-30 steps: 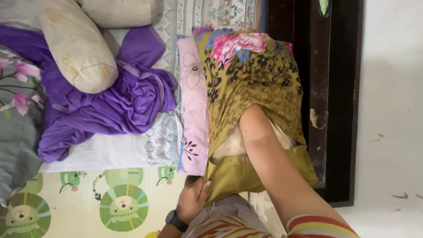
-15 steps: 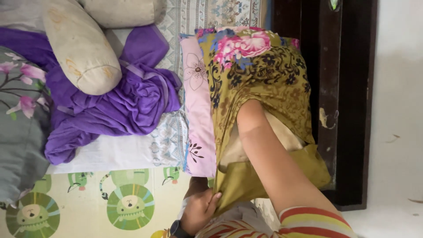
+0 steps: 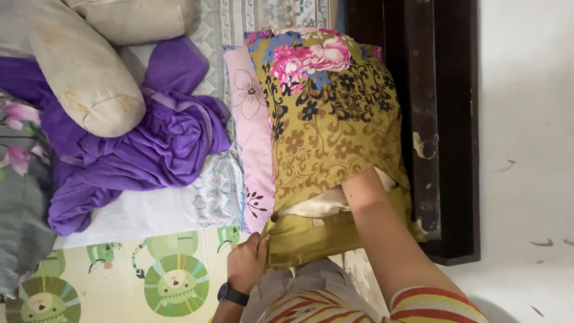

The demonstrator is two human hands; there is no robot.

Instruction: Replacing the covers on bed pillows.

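A mustard-yellow pillowcase point(image 3: 326, 125) with pink and dark flowers covers a cream pillow point(image 3: 317, 206) on the bed. My right forearm point(image 3: 382, 233) goes into the open end of the case; the hand itself is hidden inside. My left hand point(image 3: 246, 263), with a black wristwatch, pinches the olive hem point(image 3: 305, 239) of the case at its left corner. A pink flowered pillow point(image 3: 254, 131) lies against the left side of the yellow one.
A purple blanket point(image 3: 149, 143) is bunched on the bed with two beige bolsters point(image 3: 89, 78) on it. A grey flowered cloth point(image 3: 21, 197) lies at far left. The sheet point(image 3: 119, 281) has green lion prints. A dark wooden headboard point(image 3: 439, 119) meets the white wall.
The view has shifted slightly. My left hand has moved up to the hem corner of the pillowcase and my right arm stays deep inside the case.
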